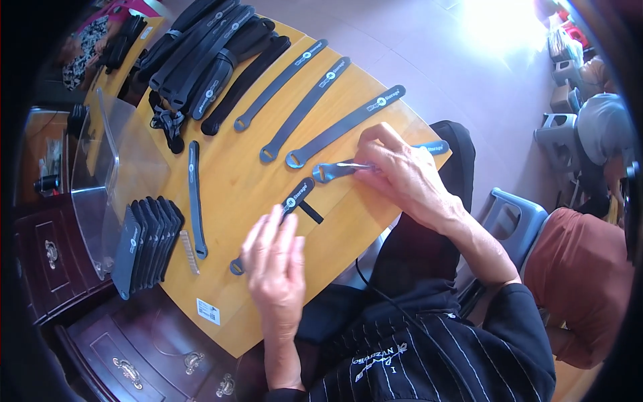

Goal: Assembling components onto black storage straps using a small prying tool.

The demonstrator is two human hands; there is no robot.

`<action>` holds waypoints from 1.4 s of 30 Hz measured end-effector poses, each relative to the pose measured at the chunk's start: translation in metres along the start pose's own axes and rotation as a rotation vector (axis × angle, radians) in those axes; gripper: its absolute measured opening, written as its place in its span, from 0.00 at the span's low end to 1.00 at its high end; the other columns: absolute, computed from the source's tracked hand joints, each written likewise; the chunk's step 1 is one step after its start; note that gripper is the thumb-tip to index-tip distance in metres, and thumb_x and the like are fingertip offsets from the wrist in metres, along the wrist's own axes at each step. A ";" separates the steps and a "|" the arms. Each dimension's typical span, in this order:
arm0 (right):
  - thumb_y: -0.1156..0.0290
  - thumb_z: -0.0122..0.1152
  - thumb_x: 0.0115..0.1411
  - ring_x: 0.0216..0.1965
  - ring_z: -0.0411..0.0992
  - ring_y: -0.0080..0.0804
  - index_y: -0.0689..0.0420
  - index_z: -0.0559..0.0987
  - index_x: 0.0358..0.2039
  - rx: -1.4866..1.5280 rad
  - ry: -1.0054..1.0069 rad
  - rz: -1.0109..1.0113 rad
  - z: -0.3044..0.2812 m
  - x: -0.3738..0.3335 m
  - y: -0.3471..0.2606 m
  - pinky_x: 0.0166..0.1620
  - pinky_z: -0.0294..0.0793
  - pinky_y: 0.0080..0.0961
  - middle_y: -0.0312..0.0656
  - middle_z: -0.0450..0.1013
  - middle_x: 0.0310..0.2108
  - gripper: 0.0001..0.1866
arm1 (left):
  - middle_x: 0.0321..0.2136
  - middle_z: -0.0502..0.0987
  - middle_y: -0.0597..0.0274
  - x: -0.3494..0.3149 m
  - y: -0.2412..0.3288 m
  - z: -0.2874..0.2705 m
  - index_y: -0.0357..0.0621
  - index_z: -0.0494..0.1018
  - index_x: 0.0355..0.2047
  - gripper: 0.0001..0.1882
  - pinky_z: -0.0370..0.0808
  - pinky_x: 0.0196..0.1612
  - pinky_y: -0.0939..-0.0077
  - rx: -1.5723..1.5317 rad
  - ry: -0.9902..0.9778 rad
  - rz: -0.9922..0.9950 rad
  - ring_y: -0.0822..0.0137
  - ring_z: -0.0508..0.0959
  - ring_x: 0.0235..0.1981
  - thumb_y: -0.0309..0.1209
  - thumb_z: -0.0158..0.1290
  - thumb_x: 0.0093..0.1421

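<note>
My right hand is closed in a pinch around a thin, shiny, pointed tool, whose kind I cannot make out. It is over a dark grey storage strap with a loop at one end; the strap's far end shows past my wrist. My left hand is open, fingers stretched out, above another strap that it partly covers. Close to that strap's upper end lies a short black strip. Three more looped straps, a short, a middle and a longer one, lie slanted beyond my hands.
A heap of bundled black straps covers the table's far left. A single strap, a fanned stack of straps, a clear ridged strip and a white label are on the left. Beyond the right edge stands a grey-blue stool.
</note>
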State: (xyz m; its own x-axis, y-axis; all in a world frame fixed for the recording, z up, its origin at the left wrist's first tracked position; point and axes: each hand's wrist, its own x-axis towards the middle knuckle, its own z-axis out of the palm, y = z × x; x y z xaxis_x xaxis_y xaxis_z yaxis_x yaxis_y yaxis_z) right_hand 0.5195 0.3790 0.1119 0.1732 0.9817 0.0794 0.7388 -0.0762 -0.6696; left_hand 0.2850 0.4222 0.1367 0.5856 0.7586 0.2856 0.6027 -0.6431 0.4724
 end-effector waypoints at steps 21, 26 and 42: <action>0.64 0.67 0.53 0.27 0.77 0.35 0.58 0.79 0.30 0.020 -0.175 -0.005 -0.013 -0.029 -0.018 0.31 0.73 0.26 0.39 0.76 0.25 0.11 | 0.25 0.77 0.63 -0.060 -0.020 -0.018 0.38 0.79 0.34 0.08 0.71 0.26 0.83 -0.593 0.003 -0.544 0.76 0.76 0.23 0.18 0.60 0.53; 0.66 0.65 0.57 0.23 0.72 0.24 0.61 0.80 0.31 0.339 -0.346 0.150 -0.002 -0.018 -0.031 0.28 0.68 0.20 0.37 0.75 0.21 0.10 | 0.24 0.76 0.63 -0.091 -0.037 -0.034 0.34 0.78 0.34 0.08 0.71 0.24 0.85 -0.812 0.073 -0.820 0.75 0.76 0.20 0.19 0.61 0.53; 0.71 0.64 0.58 0.27 0.68 0.15 0.62 0.78 0.29 0.498 -0.312 0.484 0.017 0.013 -0.055 0.34 0.66 0.15 0.33 0.73 0.21 0.07 | 0.33 0.74 0.53 -0.095 -0.060 -0.039 0.31 0.73 0.38 0.06 0.73 0.23 0.81 -1.046 0.318 -0.762 0.70 0.77 0.24 0.21 0.50 0.63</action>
State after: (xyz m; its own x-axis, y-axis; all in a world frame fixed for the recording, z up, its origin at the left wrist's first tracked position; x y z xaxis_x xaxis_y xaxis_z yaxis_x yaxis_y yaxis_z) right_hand 0.4705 0.3992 0.1371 0.1565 0.8683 -0.4707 0.2328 -0.4955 -0.8368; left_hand 0.1726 0.3927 0.1137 0.0529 0.9740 -0.2204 -0.0596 0.2234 0.9729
